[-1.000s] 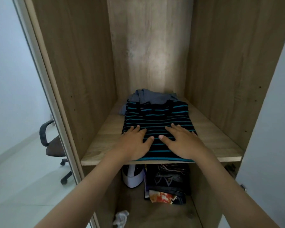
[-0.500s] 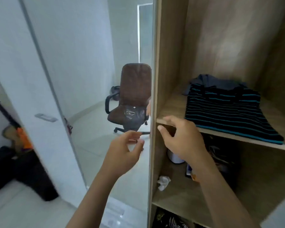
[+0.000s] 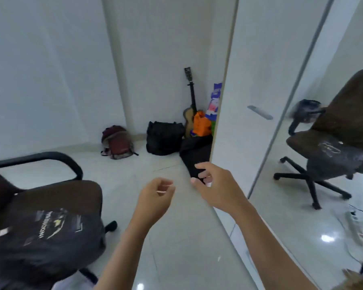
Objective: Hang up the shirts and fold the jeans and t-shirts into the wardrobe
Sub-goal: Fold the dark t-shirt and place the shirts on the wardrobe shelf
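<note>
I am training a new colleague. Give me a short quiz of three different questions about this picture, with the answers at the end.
1. True or false: both hands hold a garment.
2. Multiple choice: what lies on the seat of the brown office chair at lower left? A) a dark garment with white print B) a guitar C) a pair of shoes
3. Fill in: in the far corner a ______ leans upright beside the black bag.

Key
1. False. The left hand and the right hand hold nothing; the fingers are loosely curled.
2. A. The dark garment lies on the office chair.
3. Guitar, next to the black bag.
</note>
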`<state>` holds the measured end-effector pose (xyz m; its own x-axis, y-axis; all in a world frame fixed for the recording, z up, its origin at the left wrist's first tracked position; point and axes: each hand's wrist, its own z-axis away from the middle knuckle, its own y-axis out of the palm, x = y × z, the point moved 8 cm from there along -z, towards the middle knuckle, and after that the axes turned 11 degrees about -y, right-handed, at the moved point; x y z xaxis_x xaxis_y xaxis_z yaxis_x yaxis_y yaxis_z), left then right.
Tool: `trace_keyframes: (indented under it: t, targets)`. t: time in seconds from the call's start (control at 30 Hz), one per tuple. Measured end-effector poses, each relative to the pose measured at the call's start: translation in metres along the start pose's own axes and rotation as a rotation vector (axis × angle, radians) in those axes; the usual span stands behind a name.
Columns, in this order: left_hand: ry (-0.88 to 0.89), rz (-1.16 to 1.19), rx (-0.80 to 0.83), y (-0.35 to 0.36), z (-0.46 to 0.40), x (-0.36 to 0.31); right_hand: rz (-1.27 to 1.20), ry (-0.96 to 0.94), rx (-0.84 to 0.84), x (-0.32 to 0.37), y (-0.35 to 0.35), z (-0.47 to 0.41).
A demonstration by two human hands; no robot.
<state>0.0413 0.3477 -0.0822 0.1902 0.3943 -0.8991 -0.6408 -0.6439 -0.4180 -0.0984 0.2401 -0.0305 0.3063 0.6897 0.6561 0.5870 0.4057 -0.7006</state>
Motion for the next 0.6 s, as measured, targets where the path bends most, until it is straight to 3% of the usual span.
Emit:
trace_keyframes:
  t: [0.27,0.6]
  targets:
    - [-0.336,0.153,-0.347,-0.156,-0.011,0.149,-0.148,-0.223,0.438,0.084,0.205,-0.077]
    - [-0.704,0.317,-0.763,-0.236,-0.087,0.271,-0.327,-0.407,0.874,0.117,0.416,-0.176]
